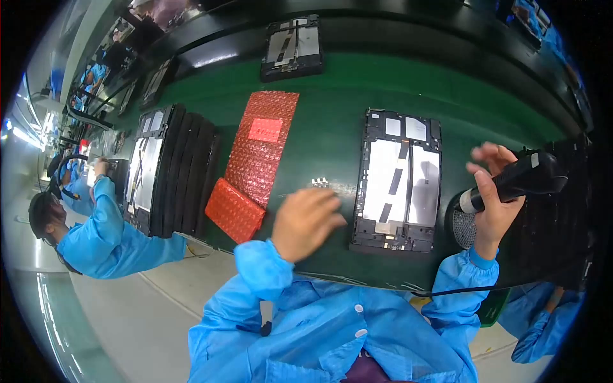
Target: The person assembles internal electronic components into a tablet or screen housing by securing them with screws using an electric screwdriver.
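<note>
On the green table (332, 121), an open black tablet frame (397, 182) lies flat with its pale inner panels and dark strips showing, and I take it as my landmark. My left hand (306, 221) hangs low over the table just left of the frame's lower half, back of the hand up and blurred; its fingers curl downward, and I cannot tell whether they pinch anything. A few small pale parts (319, 182) sit on the table just left of the frame, beyond that hand. My right hand (493, 198) is raised just right of the frame, its lower fingers wrapped tight round a black electric screwdriver (518, 179), the upper fingers spread loose above the tool's body. The tool's pale tip end points down and left toward the frame's right edge, above a round perforated dish (465, 225) that lies beside the frame's lower right corner.

Well left of the frame lies a long sheet of red bubble wrap (262, 147), with a smaller red pouch (234, 209) at its near end. Farther left stands a row of black frames (172, 169) stacked on edge. Beyond the landmark, toward the table's far side, another open frame (292, 48) lies flat. At the far left a co-worker's blue sleeve (108, 236) reaches toward that stack.
</note>
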Available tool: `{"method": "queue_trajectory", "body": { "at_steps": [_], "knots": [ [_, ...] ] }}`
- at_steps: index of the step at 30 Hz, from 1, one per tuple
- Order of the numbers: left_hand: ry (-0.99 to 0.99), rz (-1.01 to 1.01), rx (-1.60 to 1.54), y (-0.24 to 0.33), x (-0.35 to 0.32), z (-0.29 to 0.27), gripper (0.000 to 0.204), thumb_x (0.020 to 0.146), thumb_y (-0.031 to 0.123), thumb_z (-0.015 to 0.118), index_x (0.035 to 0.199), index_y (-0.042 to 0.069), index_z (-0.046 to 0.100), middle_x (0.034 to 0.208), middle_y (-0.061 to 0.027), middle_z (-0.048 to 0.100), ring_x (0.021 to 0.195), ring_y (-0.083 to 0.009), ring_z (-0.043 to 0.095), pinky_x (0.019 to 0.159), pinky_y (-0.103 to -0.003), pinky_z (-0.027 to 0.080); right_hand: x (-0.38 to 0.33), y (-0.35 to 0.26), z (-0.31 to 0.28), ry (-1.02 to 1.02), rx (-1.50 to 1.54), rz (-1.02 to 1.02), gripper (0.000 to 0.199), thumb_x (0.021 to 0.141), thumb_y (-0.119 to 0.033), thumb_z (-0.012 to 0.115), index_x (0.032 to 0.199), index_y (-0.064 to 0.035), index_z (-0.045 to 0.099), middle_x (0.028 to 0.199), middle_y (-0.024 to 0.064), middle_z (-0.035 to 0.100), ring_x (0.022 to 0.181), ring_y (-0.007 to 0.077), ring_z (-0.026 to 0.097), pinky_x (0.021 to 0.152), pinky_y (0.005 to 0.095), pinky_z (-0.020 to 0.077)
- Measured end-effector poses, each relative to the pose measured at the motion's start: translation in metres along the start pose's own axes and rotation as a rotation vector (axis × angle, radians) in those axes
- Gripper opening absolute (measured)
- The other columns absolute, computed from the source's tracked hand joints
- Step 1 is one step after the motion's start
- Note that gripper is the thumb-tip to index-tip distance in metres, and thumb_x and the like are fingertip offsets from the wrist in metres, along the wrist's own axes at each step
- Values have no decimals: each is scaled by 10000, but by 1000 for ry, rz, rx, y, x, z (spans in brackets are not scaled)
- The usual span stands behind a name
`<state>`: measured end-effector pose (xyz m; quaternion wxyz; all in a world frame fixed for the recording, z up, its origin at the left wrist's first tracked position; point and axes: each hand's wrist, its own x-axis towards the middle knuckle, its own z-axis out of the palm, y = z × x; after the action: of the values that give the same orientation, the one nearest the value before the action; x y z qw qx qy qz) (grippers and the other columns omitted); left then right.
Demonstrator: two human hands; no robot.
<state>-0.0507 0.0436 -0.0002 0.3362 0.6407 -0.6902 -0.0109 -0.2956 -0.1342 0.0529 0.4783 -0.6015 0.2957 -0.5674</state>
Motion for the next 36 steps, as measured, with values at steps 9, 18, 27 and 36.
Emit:
{"method": "queue_trajectory", "body": {
  "at_steps": [9,18,27,36],
  "knots": [
    [-202,-458,-62,-45,25,-14,272,634,142,778,821,-9,650,724,-105,605,574,-167,553,525,-310,432,3,-7,15,-121,149,70,668,723,41,659,1303,33,327,1119,206,547,965,242,599,837,319,488],
    [-446,-693,-486,-76,43,-15,219,598,73,803,731,-24,658,663,-138,644,616,-169,628,579,-291,494,-5,-5,6,-26,89,125,609,710,28,681,1244,39,386,667,87,581,544,150,571,535,256,469],
    [-348,-639,-224,-50,44,-16,133,624,18,775,664,-19,653,582,-97,622,534,-115,576,519,-251,464,-10,-5,-1,-15,33,134,571,678,39,704,1180,14,434,591,40,530,493,106,522,488,212,417],
    [21,-656,-663,-50,34,-27,85,725,-41,687,791,-20,638,783,-98,657,725,-126,610,677,-241,490,-15,-4,-5,43,-1,126,585,613,68,765,1131,-24,509,663,17,541,555,71,505,520,212,420]
  ]
}}
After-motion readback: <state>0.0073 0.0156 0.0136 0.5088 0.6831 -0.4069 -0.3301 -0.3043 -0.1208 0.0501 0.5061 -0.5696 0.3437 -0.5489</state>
